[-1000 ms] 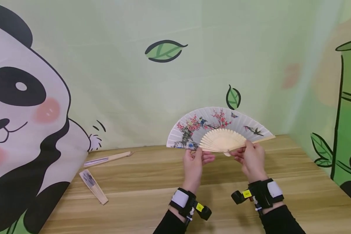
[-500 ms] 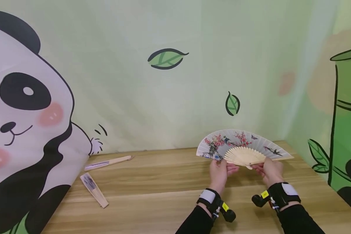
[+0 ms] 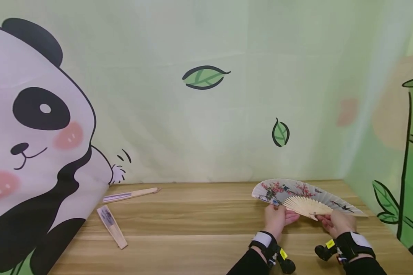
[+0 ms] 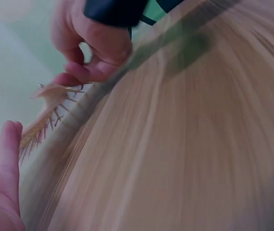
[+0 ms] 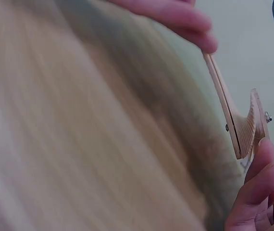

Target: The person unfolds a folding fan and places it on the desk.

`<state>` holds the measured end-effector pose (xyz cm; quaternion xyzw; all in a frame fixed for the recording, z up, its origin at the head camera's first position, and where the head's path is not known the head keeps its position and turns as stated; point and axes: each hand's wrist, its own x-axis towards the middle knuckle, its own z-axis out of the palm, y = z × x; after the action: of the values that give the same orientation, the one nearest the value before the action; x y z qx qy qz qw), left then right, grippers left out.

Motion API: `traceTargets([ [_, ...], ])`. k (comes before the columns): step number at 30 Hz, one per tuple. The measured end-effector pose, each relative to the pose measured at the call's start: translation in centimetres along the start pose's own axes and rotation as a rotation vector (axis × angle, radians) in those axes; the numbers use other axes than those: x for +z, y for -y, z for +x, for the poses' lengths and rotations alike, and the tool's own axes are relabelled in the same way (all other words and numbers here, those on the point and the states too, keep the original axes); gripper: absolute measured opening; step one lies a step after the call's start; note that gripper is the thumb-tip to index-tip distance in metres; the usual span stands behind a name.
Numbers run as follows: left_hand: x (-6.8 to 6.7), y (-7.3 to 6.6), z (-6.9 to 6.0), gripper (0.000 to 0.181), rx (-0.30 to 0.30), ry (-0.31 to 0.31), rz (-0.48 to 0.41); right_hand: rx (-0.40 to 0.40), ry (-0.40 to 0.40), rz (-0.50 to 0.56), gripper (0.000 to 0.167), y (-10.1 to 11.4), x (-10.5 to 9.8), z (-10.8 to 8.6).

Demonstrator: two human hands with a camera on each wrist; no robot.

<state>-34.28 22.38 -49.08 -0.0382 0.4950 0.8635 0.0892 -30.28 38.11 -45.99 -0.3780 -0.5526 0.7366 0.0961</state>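
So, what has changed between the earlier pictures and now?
The left hand and right hand moved the open fan rightward and lower, toward the table. Nothing was newly gripped or let go. Both hands still hold it spread; the two folded fans stayed at left.

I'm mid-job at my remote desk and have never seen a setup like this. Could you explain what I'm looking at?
No machine arms here: you see a person's left hand and right hand, both bare. The wide picture comes from a camera on the head, looking forward and down. The other two come from the left wrist camera and right wrist camera; they show the work closer, partly blurred. Both hands hold an open folding fan, printed with blossoms. On the wooden table, toward the person's left, lie one closed fan near the back and another closed fan nearer the person. Behind hangs a panda-print backdrop.
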Motion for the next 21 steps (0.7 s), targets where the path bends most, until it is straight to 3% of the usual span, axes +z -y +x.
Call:
traceTargets([
  [5, 1.9, 1.3, 0.0, 0.010, -0.048, 0.004, -0.014, 0.012, -0.068, -0.017, 0.024, 0.5, -1.7, 1.5],
  [10, 2.2, 2.1, 0.4, 0.007, -0.085, 0.002, -0.028, 0.070, -0.084, 0.004, 0.021, 0.7, -2.4, 2.8],
  [14, 2.9, 2.0, 1.0, 0.012, -0.111, -0.002, -0.040, 0.102, -0.110, 0.014, 0.021, 1.6, -2.9, 3.7],
  [21, 2.5, 1.3, 1.1, 0.013, -0.184, -0.004, -0.019, 0.073, -0.128, -0.056, 0.022, 1.2, -2.6, 4.0],
])
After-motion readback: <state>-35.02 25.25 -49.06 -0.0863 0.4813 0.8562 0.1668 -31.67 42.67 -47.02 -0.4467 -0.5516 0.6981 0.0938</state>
